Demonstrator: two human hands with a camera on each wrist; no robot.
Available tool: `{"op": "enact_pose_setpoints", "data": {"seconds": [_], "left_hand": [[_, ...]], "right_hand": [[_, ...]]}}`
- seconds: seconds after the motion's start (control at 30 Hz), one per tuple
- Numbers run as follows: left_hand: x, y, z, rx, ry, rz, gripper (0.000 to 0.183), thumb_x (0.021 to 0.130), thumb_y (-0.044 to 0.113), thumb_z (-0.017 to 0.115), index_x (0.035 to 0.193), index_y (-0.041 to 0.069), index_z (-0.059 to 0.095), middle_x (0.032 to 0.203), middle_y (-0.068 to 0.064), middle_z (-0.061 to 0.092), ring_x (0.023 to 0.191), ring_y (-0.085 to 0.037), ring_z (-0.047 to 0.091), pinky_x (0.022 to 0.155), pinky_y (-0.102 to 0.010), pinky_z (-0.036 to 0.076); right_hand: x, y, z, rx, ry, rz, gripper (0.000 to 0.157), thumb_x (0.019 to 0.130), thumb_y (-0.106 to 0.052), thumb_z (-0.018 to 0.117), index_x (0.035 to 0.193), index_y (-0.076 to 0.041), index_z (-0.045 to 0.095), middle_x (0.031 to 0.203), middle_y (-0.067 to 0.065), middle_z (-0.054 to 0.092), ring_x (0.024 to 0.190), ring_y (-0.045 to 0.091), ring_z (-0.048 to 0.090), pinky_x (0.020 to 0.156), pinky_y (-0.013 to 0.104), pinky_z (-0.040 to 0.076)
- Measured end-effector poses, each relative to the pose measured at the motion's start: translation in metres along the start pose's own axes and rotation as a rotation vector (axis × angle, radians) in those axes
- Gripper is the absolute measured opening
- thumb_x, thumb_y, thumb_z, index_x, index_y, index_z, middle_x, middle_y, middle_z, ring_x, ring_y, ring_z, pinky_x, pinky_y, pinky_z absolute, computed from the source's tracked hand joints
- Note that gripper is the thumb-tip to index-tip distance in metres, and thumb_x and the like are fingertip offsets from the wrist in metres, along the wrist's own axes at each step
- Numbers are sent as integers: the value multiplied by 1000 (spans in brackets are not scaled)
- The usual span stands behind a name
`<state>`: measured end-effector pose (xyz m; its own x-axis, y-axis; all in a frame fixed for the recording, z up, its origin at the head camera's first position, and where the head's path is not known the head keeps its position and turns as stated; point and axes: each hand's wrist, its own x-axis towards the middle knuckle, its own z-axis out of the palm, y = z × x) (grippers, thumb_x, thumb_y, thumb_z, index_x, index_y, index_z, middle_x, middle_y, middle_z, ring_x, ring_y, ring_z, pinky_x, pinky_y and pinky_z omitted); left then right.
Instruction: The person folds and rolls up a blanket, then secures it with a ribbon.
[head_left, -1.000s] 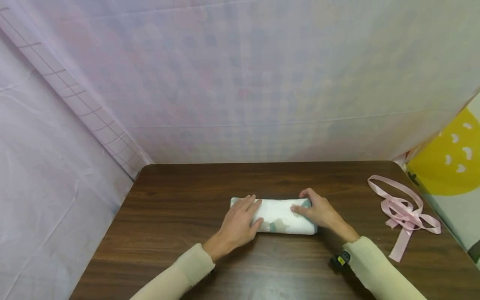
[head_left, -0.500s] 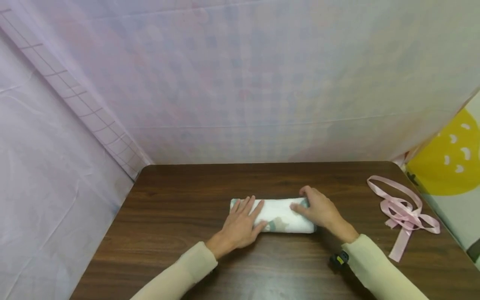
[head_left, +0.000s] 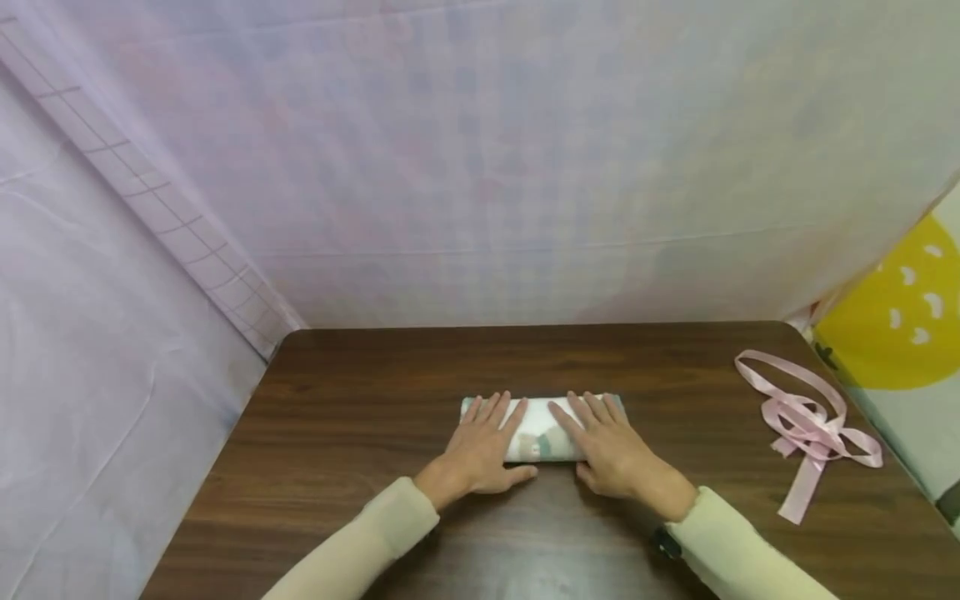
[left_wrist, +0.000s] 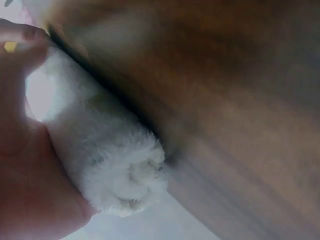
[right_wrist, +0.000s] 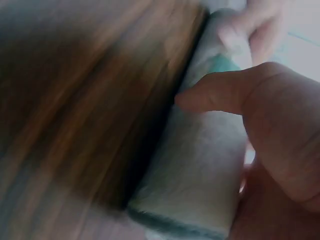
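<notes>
A white towel with a green and beige print (head_left: 542, 429) lies rolled into a flat, long bundle on the table. My left hand (head_left: 482, 450) rests on its left part, fingers straight and spread, thumb along the near side. On the right part lies my right hand (head_left: 611, 448), its fingers likewise extended. In the left wrist view the fluffy spiral end of the towel (left_wrist: 125, 175) shows beside the palm. The right wrist view has my right thumb (right_wrist: 215, 92) lying over the towel's side, above its green-edged end. The fingers cover parts of the towel.
A loosely heaped pink ribbon (head_left: 813, 429) lies at the right side of the brown wooden table (head_left: 360, 392). Pale curtains (head_left: 480, 167) hang behind and to the left. A yellow patterned cloth (head_left: 900, 317) is beyond the right edge.
My right hand has left the towel's right end, shifted left and toward me, and flattened onto its top. The left hand stays on the left part, its thumb slightly nearer me.
</notes>
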<state>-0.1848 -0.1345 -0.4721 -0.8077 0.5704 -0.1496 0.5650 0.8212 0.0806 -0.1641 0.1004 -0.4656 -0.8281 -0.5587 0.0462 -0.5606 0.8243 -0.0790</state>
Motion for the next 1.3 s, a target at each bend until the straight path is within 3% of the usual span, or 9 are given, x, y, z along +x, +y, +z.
{"op": "enact_pose_setpoints", "data": {"seconds": [0.1, 0.3, 0.63, 0.93, 1.13, 1.3], "left_hand": [[2, 0, -1, 26, -40, -1, 96, 92, 59, 57, 161, 17, 6, 165, -14, 13, 152, -28, 13, 123, -45, 5], [7, 0, -5, 91, -53, -14, 97, 90, 45, 67, 161, 17, 8, 164, -13, 19, 151, -27, 21, 123, -45, 10], [15, -6, -5, 272, 76, 20, 105, 82, 32, 81, 160, 18, 12, 158, -11, 35, 142, -25, 39, 119, -44, 25], [31, -23, -17, 308, 235, 22, 107, 79, 35, 83, 160, 16, 15, 156, -11, 38, 141, -27, 40, 118, -46, 27], [58, -34, -28, 332, 312, 1, 107, 81, 35, 81, 160, 16, 12, 158, -12, 34, 145, -28, 34, 119, -47, 24], [76, -43, -32, 356, 319, -18, 104, 82, 33, 81, 160, 17, 14, 158, -11, 35, 146, -27, 32, 120, -48, 23]], "right_hand": [[1, 5, 4, -2, -5, -9, 96, 71, -12, 79, 154, -6, 30, 151, 31, 35, 135, 52, 37, 112, 66, 23], [6, 10, 7, -27, 12, -28, 99, 67, -7, 82, 153, -5, 32, 147, 32, 41, 131, 52, 44, 111, 65, 28], [15, 17, 12, -164, 137, -67, 84, 69, 0, 80, 145, -5, 43, 133, 26, 57, 116, 43, 59, 101, 59, 44], [35, 35, -3, -285, 318, -145, 75, 70, 0, 79, 139, -5, 50, 126, 21, 64, 108, 39, 64, 95, 54, 49], [56, 55, -20, -368, 319, -106, 78, 74, -2, 79, 144, -5, 46, 136, 18, 59, 121, 37, 57, 105, 54, 42], [74, 69, -18, -388, 301, -96, 76, 77, -4, 78, 146, -4, 43, 140, 17, 56, 125, 36, 54, 108, 53, 38]]}}
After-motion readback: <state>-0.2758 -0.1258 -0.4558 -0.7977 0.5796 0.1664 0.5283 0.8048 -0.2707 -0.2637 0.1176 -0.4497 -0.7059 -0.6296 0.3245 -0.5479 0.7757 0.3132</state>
